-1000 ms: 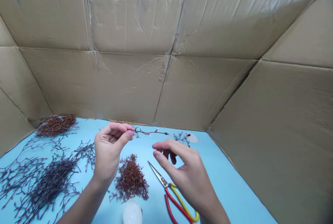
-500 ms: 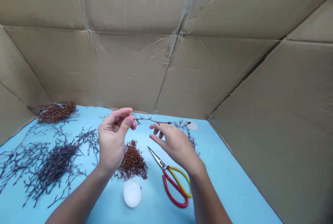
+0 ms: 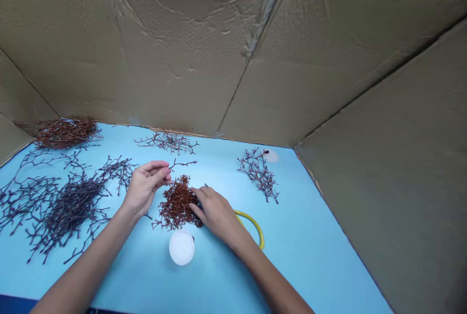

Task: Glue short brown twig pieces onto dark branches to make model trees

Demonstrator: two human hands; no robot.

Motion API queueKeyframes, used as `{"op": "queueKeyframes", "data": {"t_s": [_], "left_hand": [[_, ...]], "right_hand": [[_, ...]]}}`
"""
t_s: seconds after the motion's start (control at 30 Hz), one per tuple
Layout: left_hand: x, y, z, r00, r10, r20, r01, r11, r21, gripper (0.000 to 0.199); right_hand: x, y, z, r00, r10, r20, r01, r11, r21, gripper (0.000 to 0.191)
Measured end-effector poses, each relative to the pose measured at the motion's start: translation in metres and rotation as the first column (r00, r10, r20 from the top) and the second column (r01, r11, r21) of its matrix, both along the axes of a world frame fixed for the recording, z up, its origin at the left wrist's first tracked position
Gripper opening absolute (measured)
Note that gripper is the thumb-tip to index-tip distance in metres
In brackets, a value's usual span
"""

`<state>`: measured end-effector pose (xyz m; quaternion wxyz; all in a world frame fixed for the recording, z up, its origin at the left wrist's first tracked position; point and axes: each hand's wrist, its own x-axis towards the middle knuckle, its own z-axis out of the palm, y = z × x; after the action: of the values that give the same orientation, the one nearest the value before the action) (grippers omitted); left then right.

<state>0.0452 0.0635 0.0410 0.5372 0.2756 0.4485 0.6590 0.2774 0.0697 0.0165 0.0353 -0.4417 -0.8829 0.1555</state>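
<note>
The yellow loop (image 3: 251,224) looks like a scissor handle, but the rest of it disappears under the right hand (image 3: 219,217). Can't tell if the fingers of the left hand (image 3: 144,190) actually pinch that thin twig (image 3: 184,163) (way too tiny at this res). Both forearms (image 3: 87,260) get cut off by the bottom edge, and the dark speck (image 3: 266,151) by the white disc (image 3: 272,156) is too small to make out.

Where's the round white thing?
In the head view, the round white thing sits on the blue surface, just below the reddish-brown twig pile, near the right hand.
</note>
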Motion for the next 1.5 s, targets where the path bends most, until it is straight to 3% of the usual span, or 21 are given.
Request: {"op": "queueKeyframes", "data": {"t_s": [0.1,0.23,0.4,0.63,0.8,0.87,1.13,1.5], "left_hand": [[0.000,0.000,-0.008,0.999,-0.037,-0.010,0.037,0.999,0.006,0.047],[-0.001,0.005,-0.018,0.999,0.024,-0.024,-0.023,0.999,0.039,0.040],[-0.001,0.005,-0.029,0.998,0.061,-0.006,-0.061,0.998,0.013,0.038],[0.003,-0.003,-0.028,0.999,0.028,-0.018,-0.029,0.999,-0.014,0.038],[0.008,-0.007,-0.028,1.000,0.022,-0.014,-0.022,1.000,-0.016,0.041],[0.010,-0.009,-0.027,1.000,0.011,0.004,-0.011,1.000,-0.023,0.041],[0.019,-0.016,-0.020,0.997,-0.045,0.063,0.048,0.998,-0.043,0.036],[0.022,-0.024,-0.034,1.000,-0.017,-0.014,0.017,0.999,-0.039,0.031]], "right_hand": [[-0.001,-0.002,-0.009,0.994,-0.036,-0.104,0.035,0.999,-0.011,0.033],[0.002,-0.001,-0.018,0.965,-0.108,-0.239,0.096,0.994,-0.060,0.026],[0.007,-0.001,-0.012,0.899,-0.207,-0.386,0.179,0.978,-0.107,0.018],[0.010,0.003,-0.006,0.718,-0.361,-0.595,0.273,0.932,-0.237,0.019],[0.004,0.003,-0.007,0.497,-0.510,-0.702,0.192,0.853,-0.485,0.028],[0.000,0.004,-0.005,0.446,-0.545,-0.710,0.171,0.830,-0.531,0.032],[-0.014,0.007,0.005,0.270,-0.600,-0.753,0.140,0.798,-0.586,0.035],[-0.029,-0.007,0.005,0.205,-0.543,-0.814,0.159,0.839,-0.520,0.024]]}}
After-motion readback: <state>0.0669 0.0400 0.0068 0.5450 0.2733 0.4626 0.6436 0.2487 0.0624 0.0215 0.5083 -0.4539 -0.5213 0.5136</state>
